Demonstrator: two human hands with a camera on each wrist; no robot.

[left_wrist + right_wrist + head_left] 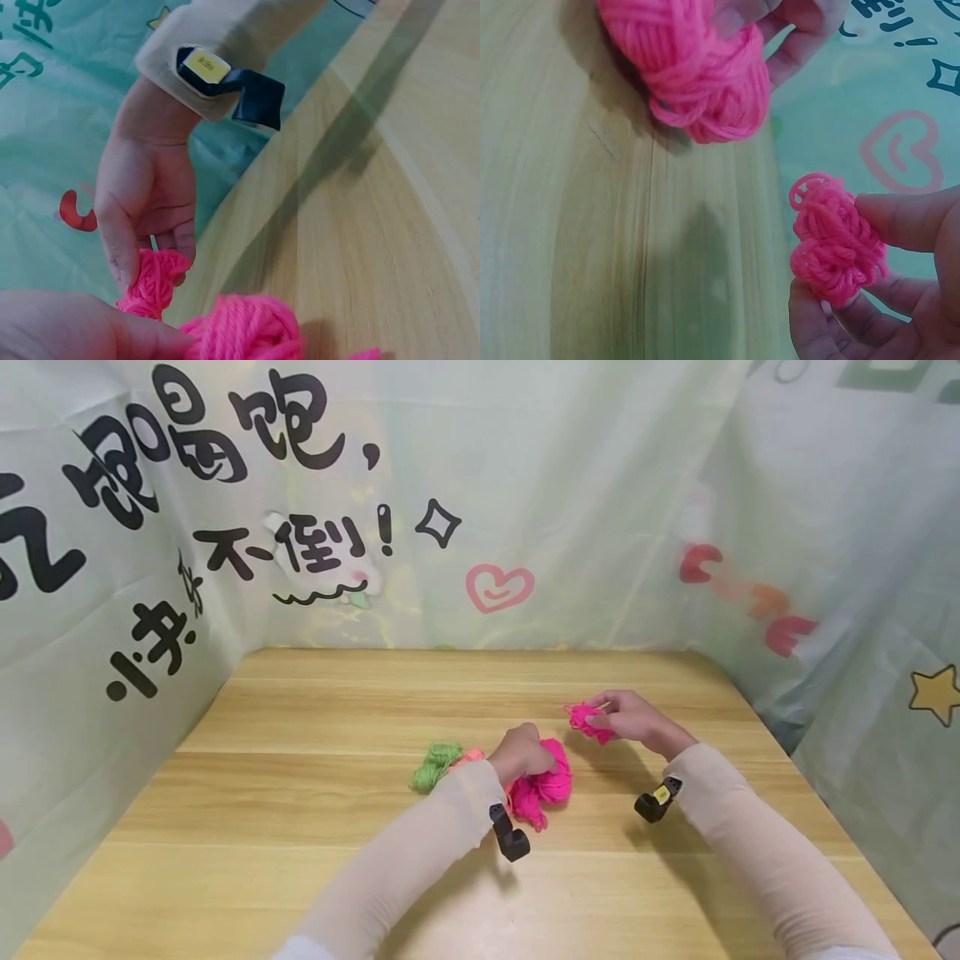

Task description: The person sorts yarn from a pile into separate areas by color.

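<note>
Over tabletop (300, 827), left grip (523, 752) holding pink ball (697, 82), right grip (636, 718) pinching pink yarn clump (832, 244)

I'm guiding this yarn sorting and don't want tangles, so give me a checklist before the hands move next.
1. Right hand pinching the small bright-pink yarn bundle: ok, between thumb and fingers.
2. Left hand holding the round bright-pink yarn ball: ok.
3. Bundle and ball apart: ok, a gap shows in the right wrist view.
4. Ball off the pale wooden table: cannot tell.
5. Coral-orange yarn in full view: not ok, partly hidden.
6. Green yarn skein free of both hands: ok.
</note>
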